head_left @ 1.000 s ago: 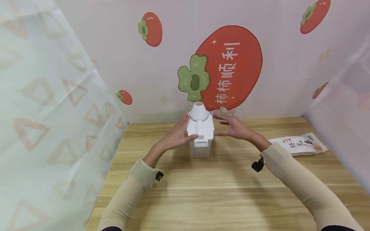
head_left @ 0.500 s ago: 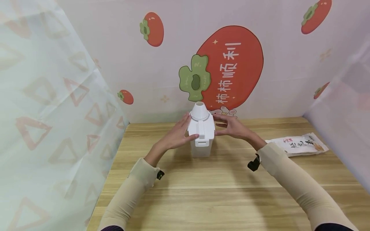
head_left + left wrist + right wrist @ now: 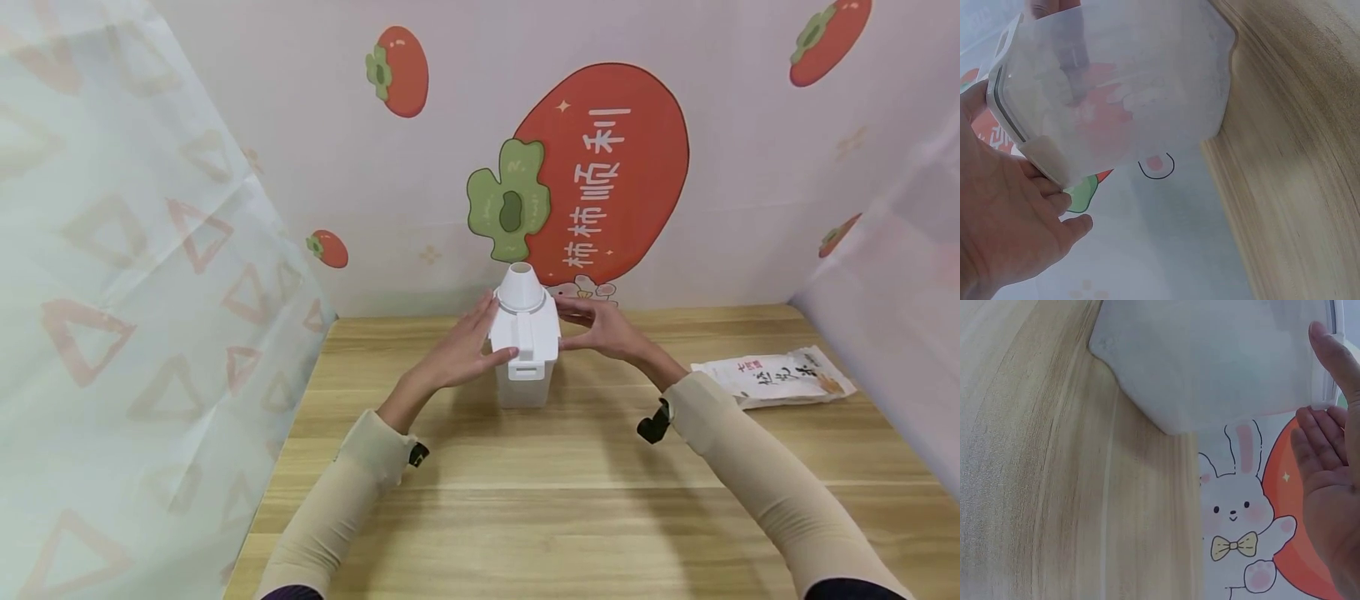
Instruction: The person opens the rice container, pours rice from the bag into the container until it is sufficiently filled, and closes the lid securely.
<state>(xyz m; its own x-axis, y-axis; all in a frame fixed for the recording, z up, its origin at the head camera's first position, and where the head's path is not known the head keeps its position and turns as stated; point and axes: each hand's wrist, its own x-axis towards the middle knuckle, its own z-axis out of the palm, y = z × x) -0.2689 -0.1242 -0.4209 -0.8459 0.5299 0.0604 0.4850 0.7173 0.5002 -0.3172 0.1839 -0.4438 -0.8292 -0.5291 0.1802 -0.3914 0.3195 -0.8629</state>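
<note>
A white, translucent storage container stands upright on the table, its white lid carrying a cone-shaped spout and a raised bar. My left hand holds the container's left side, with the thumb on top of the lid and the fingers along its edge. From the right, my right hand holds the opposite side near the lid. In the right wrist view, that thumb lies against the container near the rim, and the other fingers are at its far edge. The container's bottom rests on the wood in both wrist views.
A white packet with red and black characters lies to the right on the wooden table. A wall covering with printed persimmons rises right behind the container. Pale sheets hang at the left and right.
My right hand has moved a little left, closing the small gap to the container's side. The left hand stays at the lid, and the container has not visibly moved on the table.
</note>
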